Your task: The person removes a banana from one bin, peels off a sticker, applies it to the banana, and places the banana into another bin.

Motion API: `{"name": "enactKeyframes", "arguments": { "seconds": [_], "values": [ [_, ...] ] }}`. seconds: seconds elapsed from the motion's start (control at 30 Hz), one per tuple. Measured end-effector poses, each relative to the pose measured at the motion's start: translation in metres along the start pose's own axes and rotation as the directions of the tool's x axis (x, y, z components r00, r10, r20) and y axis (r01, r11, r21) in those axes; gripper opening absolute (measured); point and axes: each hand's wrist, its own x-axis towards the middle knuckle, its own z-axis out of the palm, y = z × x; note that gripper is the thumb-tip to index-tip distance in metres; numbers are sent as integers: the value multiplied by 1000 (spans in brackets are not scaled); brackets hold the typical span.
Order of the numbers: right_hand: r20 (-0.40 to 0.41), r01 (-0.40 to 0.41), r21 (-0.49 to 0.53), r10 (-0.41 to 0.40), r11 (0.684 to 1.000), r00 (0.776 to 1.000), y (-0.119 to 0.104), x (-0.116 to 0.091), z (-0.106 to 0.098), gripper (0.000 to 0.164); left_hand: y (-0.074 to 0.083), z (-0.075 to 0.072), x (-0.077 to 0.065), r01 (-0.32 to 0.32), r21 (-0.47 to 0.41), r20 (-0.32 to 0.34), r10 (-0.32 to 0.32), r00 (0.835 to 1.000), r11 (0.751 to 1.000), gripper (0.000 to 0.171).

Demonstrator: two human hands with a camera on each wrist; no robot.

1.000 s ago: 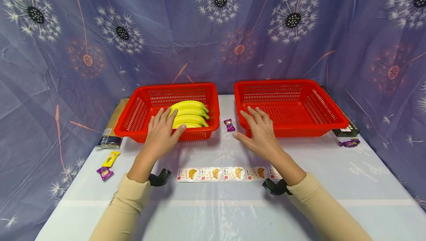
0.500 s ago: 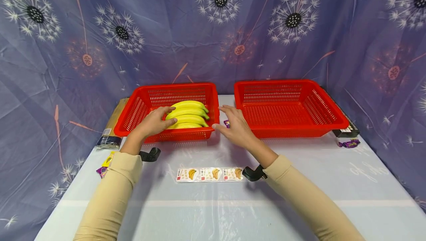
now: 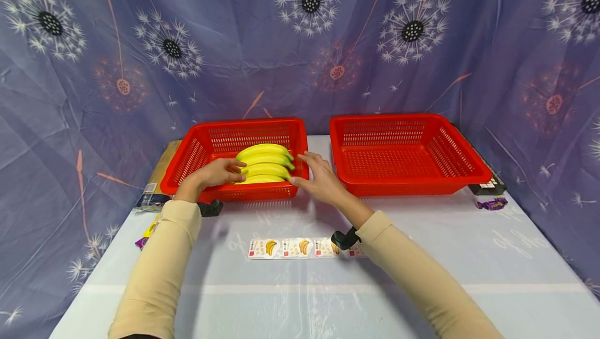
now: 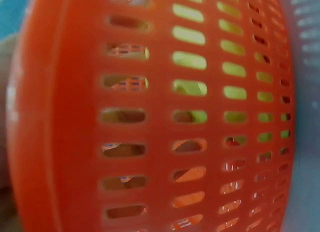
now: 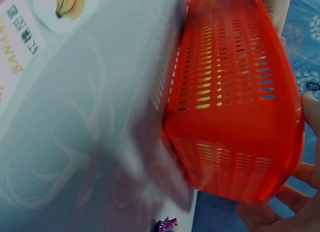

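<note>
Several yellow bananas (image 3: 266, 160) lie side by side in the left red basket (image 3: 248, 125). My left hand (image 3: 217, 172) reaches over the basket's front rim. Its fingers and thumb are at the left ends of the bananas; whether they grip one is unclear. In the left wrist view the basket wall (image 4: 160, 132) hides most of this hand, with bananas showing yellow through the slots. My right hand (image 3: 322, 178) is at the basket's front right corner, thumb and fingers spread along the rim. The right wrist view shows its fingers (image 5: 297, 197) beside the red rim.
A second red basket (image 3: 398, 177) stands to the right. A strip of banana labels (image 3: 290, 248) lies in front. Candies lie around, including a purple one (image 3: 492, 203) at right and one (image 5: 167, 225) near the left basket. Packages (image 3: 157, 188) lie behind the left basket's side.
My right hand has moved left from the right basket to the left basket's corner. My left hand has moved left and lowered to the bananas' left ends. The bananas appear to stay in place.
</note>
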Motion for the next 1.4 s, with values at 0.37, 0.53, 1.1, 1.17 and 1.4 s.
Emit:
{"name": "enactKeyframes", "arguments": {
  "seconds": [0.37,0.53,1.1,1.17,1.4],
  "values": [
    [10,5,12,-5,1000,1000,10,-3,3,68,-1,2,6,7,144,83,-20,996,989,45],
    [10,12,4,-12,1000,1000,11,-3,3,69,-2,3,10,26,167,124,-47,991,986,44],
    [24,20,-10,-19,1000,1000,9,-2,2,72,12,-2,3,15,146,129,-34,991,989,49],
    [33,21,-13,-21,1000,999,10,-1,1,72,17,-2,1,-15,194,113,-7,994,981,48],
    [79,34,-9,-34,999,996,7,2,-5,72,31,-5,-12,-42,309,19,38,999,950,49]
  ]
}}
